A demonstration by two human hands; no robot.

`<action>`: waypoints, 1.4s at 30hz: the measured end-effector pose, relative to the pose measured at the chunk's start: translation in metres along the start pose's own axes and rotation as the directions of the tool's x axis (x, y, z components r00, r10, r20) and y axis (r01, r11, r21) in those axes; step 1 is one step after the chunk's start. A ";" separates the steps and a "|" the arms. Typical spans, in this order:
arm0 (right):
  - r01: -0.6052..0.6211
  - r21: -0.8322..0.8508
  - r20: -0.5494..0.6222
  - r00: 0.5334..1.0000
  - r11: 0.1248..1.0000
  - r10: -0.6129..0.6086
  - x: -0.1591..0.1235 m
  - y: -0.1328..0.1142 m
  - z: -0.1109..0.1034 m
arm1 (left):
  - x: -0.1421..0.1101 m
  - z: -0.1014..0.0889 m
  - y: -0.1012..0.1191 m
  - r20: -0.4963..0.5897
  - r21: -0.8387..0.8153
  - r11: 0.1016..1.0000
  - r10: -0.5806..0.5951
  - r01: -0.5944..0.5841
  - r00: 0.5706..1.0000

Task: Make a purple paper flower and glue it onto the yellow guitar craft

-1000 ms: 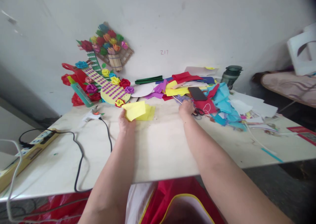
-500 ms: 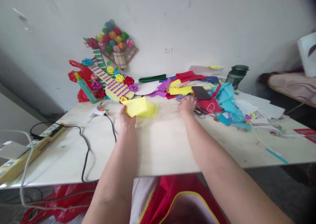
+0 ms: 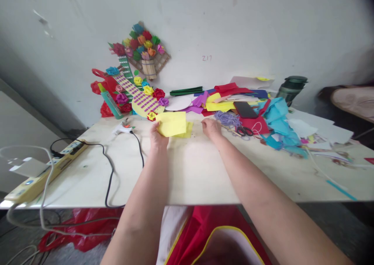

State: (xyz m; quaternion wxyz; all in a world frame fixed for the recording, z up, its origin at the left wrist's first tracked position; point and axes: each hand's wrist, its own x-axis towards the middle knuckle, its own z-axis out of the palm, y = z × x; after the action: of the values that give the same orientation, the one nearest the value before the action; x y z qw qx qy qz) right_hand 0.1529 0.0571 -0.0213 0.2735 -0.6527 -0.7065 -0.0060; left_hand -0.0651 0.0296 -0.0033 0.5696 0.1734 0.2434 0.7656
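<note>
My left hand (image 3: 159,138) is closed on the left edge of a yellow sheet of paper (image 3: 172,124), held tilted up over the table. Another yellow piece (image 3: 188,130) shows behind and below it. To the right, my right hand (image 3: 212,128) is apart from the sheet, its fingertips pinched together; whatever they hold, if anything, is too small to make out. Beside that hand lie a tangle of purple yarn (image 3: 228,119), a thin wooden stick (image 3: 232,131) and black scissors (image 3: 244,131).
A glue gun (image 3: 122,128) with a black cord, a power strip (image 3: 62,161) and a green glue bottle (image 3: 112,103) are at left. Paper flowers (image 3: 148,90) stand behind. Coloured paper, a phone (image 3: 244,110), blue crepe paper (image 3: 273,115) and a dark bottle (image 3: 291,89) occupy the right.
My right hand has moved left, off the purple yarn, towards the yellow paper. The sheet in my left hand has turned more upright. The whole view has shifted slightly.
</note>
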 end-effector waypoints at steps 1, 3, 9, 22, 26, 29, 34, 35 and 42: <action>-0.059 0.005 0.034 0.998 0.998 0.059 0.001 0.003 0.001 | -0.001 0.000 -0.002 0.004 0.017 1.000 -0.015 0.015 1.000; -0.171 0.006 0.005 0.985 0.985 0.171 0.002 0.009 0.000 | -0.001 0.000 -0.005 0.009 0.053 0.998 -0.025 0.024 1.000; -0.199 0.059 -0.137 0.969 0.978 0.205 0.002 0.010 -0.012 | -0.004 -0.003 -0.015 0.103 0.111 0.993 -0.039 0.027 0.994; -0.289 0.798 0.155 0.947 0.529 0.283 -0.003 -0.003 -0.001 | -0.012 -0.012 -0.026 0.110 0.179 0.974 -0.158 0.137 0.981; -0.328 0.925 0.287 0.934 0.190 0.214 -0.025 -0.012 -0.014 | -0.022 -0.012 -0.025 0.119 0.177 0.973 -0.172 0.149 0.978; -0.464 0.883 0.456 0.883 0.070 0.110 -0.035 -0.017 -0.021 | -0.023 -0.014 -0.026 0.120 0.233 0.961 -0.181 0.149 0.976; -0.482 0.874 0.476 0.875 0.061 0.085 -0.038 -0.020 -0.030 | -0.018 -0.019 -0.026 0.108 0.238 0.969 -0.091 0.063 0.990; -0.483 0.874 0.477 0.874 0.059 0.092 -0.038 -0.021 -0.030 | -0.017 -0.019 -0.025 0.115 0.233 0.972 -0.070 0.041 0.991; -0.467 0.866 0.476 0.880 0.180 -0.005 -0.044 -0.030 -0.027 | -0.020 -0.018 -0.023 0.176 0.262 0.965 -0.067 0.019 0.982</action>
State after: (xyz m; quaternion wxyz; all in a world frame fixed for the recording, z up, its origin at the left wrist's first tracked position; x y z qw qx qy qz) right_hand 0.1351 0.0025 -0.0055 0.4757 -0.4267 -0.4802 0.6009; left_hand -0.0512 0.0125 -0.0312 0.5786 0.3110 0.2918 0.6953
